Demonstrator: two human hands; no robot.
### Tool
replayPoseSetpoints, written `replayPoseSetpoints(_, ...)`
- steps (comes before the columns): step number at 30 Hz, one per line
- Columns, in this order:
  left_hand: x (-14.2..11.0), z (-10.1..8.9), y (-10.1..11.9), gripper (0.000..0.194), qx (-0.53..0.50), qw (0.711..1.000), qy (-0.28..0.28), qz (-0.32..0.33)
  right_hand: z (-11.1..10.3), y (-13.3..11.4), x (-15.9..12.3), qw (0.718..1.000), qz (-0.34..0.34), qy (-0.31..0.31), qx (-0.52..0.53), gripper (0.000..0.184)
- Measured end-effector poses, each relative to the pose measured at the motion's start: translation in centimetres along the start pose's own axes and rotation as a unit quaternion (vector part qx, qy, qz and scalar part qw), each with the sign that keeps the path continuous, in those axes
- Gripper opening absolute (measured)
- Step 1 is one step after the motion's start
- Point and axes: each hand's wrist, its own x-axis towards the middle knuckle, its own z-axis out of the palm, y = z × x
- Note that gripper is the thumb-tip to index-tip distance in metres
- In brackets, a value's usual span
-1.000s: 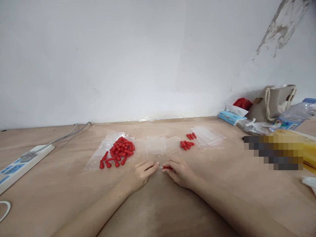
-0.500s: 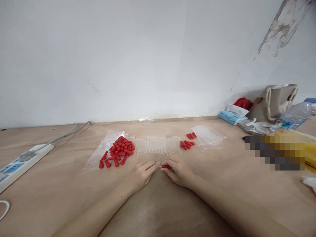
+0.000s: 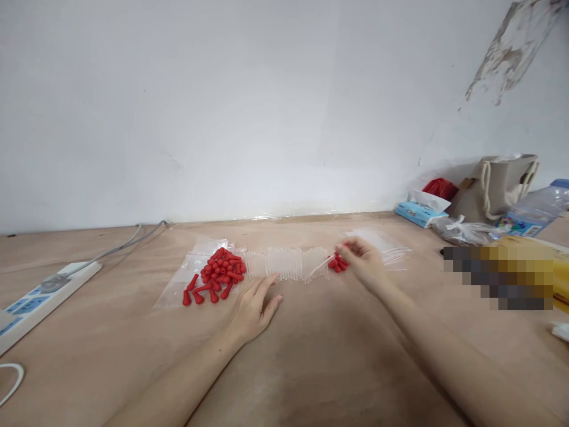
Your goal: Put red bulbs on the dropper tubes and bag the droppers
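1 right hand of ours (image 3: 365,261) pinching a red-ended clear dropper (image 3: 320,267), slanted at the right end of our row of clear tubes (image 3: 284,263), our left hand (image 3: 254,305) loosely spread beside them, red bulbs (image 3: 221,267) heaped left on a plastic bag (image 3: 175,289).

Tan table (image 3: 302,367) under clear tubes (image 3: 284,264), power strip (image 3: 31,305)

Bright, even light; slightly soft wide-angle view
The pale wall (image 3: 249,107) is evenly lit; glints run along its foot; a shadow darkens the near desk (image 3: 324,362); the right hand (image 3: 362,261) looks slightly blurred; the power strip (image 3: 77,279) stretches toward the left edge; a blocky pixel patch (image 3: 498,279) sits at right.
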Motion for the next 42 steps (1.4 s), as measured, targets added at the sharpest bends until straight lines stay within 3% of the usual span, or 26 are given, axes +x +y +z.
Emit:
replayPoseSetpoints(2, 0.1, 0.0, 0.1, 0.036, -0.003, 1.0, -0.002, 0.004, -2.7, 0.5, 1.8, 0.992, 0.008, 0.127, -0.014, 0.033)
replayPoseSetpoints(3, 0.1, 0.0, 0.1, 0.032, -0.007, 1.0, -0.007, 0.007, -3.9, 0.9, 2.5, 0.988, 0.02, 0.156, -0.01, 0.034)
replayPoseSetpoints(7, 0.2, 0.2, 0.2, 0.024, -0.018, 0.999, -0.033, 0.002, -7.1, 2.4, 3.8, 0.982, 0.044, 0.183, -0.003, 0.04)
replayPoseSetpoints(12, 0.2, 0.2, 0.2, 0.02, -0.025, 0.999, -0.042, 0.002, -7.5, 2.0, 5.2, 0.972, -0.001, 0.237, -0.01, 0.042)
replayPoseSetpoints(16, 0.2, 0.2, 0.3, 0.018, -0.029, 0.998, -0.06, -0.002, -5.8, 2.8, 6.3, 0.973, -0.003, 0.152, -0.174, 0.037)
replayPoseSetpoints(21, 0.1, 0.2, 0.3, 0.018, -0.033, 0.998, -0.062, -0.005, -3.4, 5.7, 6.7, 0.918, -0.024, 0.046, -0.393, 0.029)
replayPoseSetpoints(25, 0.1, 0.2, 0.2, 0.018, -0.03, 0.998, -0.063, -0.002, -3.2, 6.4, 6.7, 0.906, -0.026, 0.031, -0.422, 0.031)
replayPoseSetpoints(29, 0.0, 0.4, 0.1, 0.017, -0.024, 0.998, -0.059, -0.001, -4.0, 5.1, 5.5, 0.891, -0.006, 0.014, -0.455, 0.027)
replayPoseSetpoints(35, 0.0, 0.5, 0.3, 0.016, -0.018, 0.998, -0.053, 0.002, -5.1, 3.2, 2.7, 0.89, 0.043, -0.053, -0.451, 0.023)
replayPoseSetpoints(42, 1.5, -0.4, -0.5, 0.013, 0.036, 0.997, 0.041, -0.049, -5.0, 3.5, 2.0, 0.892, 0.076, -0.056, -0.441, 0.025)
